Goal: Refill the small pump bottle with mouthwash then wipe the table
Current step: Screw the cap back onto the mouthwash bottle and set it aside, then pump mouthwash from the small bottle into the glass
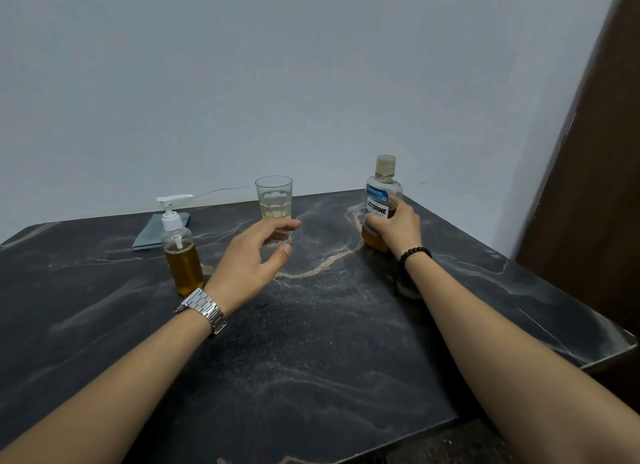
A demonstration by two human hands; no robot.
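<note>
Head cam: right hand (394,226) wrapped round the capped Listerine mouthwash bottle (381,200), left hand (252,255) spread, reaching at the drinking glass (274,203).
Risk imo: the reach could tip the glass or bump the pump bottle (181,252) just left of that wrist. Only "LISTERINE" reads; cloth (152,231) sits behind the pump bottle.

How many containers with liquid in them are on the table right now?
3. The pump bottle stands at left, the glass in the middle just beyond the left hand, and the mouthwash bottle at right in the right hand.
</note>
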